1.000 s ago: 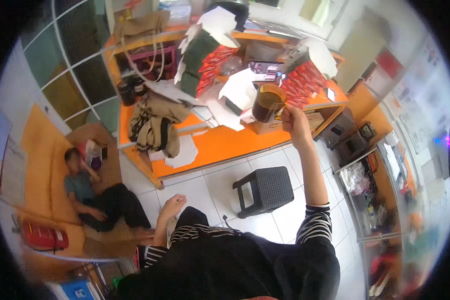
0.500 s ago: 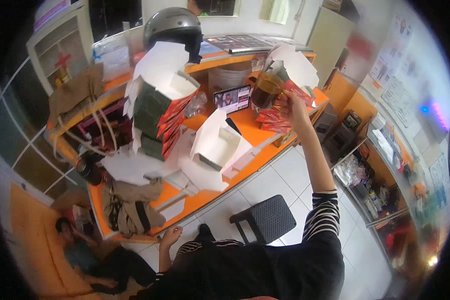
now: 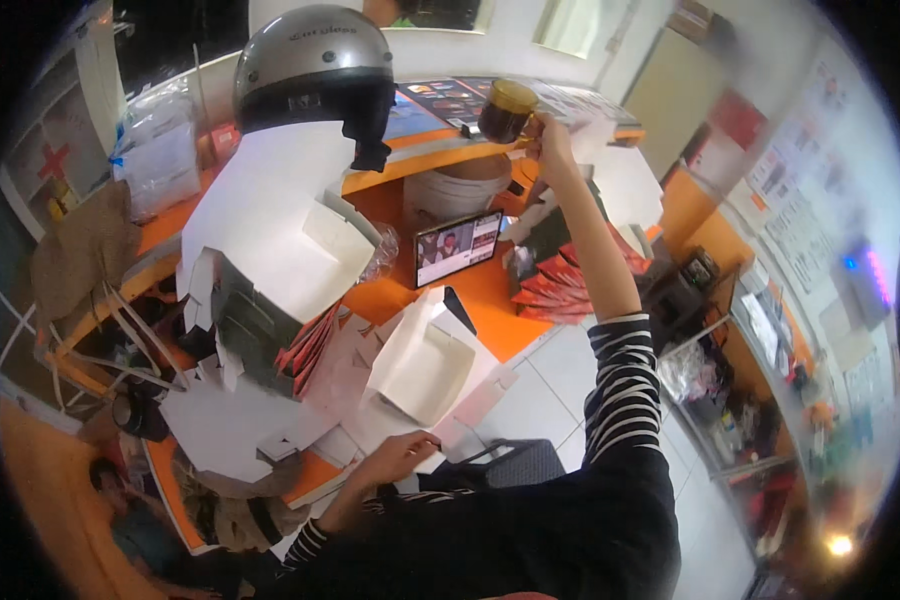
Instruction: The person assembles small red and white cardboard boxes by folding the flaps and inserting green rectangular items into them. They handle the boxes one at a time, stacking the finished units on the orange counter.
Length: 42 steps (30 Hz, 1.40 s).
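Observation:
An amber glass mug (image 3: 508, 112) with dark liquid is gripped by its handle in my right hand (image 3: 549, 140), arm stretched far forward. It is over the raised shelf at the back of the counter. My left hand (image 3: 402, 457) is low at the counter's near edge, fingers loosely extended with nothing in them. Just beyond it lies an open paper food box (image 3: 425, 375), white inside. A stack of such boxes (image 3: 270, 235), white inside with dark green and red outsides, rises to the left. Another stack (image 3: 560, 278) stands behind my right forearm.
A tablet (image 3: 457, 250) stands lit on the orange counter (image 3: 515, 320), before a white bucket (image 3: 452, 190). A silver helmet (image 3: 315, 70) rests on the shelf at left. A black stool (image 3: 515, 462) is by my body. Someone (image 3: 150, 530) sits at the lower left.
My right hand has carried the mug forward, up to the back shelf. My left hand has come up and right toward the open box. The view has shifted closer to the counter.

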Each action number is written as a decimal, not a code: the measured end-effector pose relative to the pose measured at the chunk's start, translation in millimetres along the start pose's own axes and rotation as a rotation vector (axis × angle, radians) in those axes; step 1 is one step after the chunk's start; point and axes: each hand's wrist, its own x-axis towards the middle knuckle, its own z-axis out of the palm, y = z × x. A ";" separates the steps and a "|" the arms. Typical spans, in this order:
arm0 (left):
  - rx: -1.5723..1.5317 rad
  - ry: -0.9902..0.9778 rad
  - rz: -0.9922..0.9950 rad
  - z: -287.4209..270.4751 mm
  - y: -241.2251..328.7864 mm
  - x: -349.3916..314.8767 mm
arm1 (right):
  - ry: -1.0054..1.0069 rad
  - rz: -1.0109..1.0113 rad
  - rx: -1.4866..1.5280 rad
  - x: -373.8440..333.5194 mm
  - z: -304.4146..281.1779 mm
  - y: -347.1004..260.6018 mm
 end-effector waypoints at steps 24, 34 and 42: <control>0.778 0.452 -0.154 59.8 -50.4 149.0 | -0.289 0.158 -0.018 288.1 19.8 124.6; 0.630 0.691 -0.071 34.3 7.8 111.9 | 0.348 -0.493 -0.510 260.5 12.6 119.3; 0.275 1.205 0.188 35.2 12.2 56.9 | -0.515 -0.487 -0.341 -42.3 -19.8 44.1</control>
